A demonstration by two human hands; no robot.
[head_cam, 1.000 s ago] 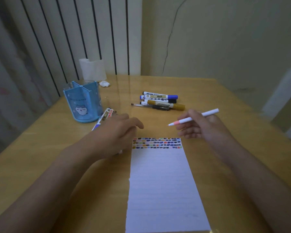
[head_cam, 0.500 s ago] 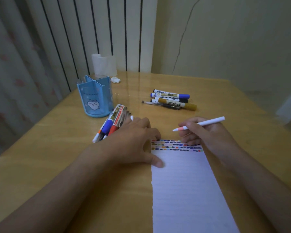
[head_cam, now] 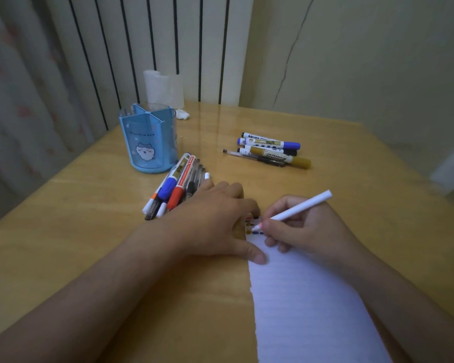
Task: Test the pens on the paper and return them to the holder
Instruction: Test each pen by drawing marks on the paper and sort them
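My right hand (head_cam: 307,226) grips a white pen (head_cam: 300,208) with a pink tip, and the tip touches the top of the lined paper (head_cam: 307,305) among rows of small colour marks. My left hand (head_cam: 215,218) lies flat, fingers spread, pressing the paper's top left corner, thumb on its edge. The blue pen holder (head_cam: 148,137) stands at the back left with nothing seen inside. A bundle of pens and markers (head_cam: 176,184) lies just in front of it, beside my left hand. A second group of markers (head_cam: 270,150) lies at the back centre.
The wooden table (head_cam: 76,244) stands against a striped wall and a curtain on the left. A white tissue roll (head_cam: 164,87) and a crumpled scrap (head_cam: 182,114) sit behind the holder. The table's right edge runs close past the second marker group.
My right hand has brought the white pen down and left until its tip meets the marks on the paper. My left hand has settled onto the paper's corner. The view has shifted left.
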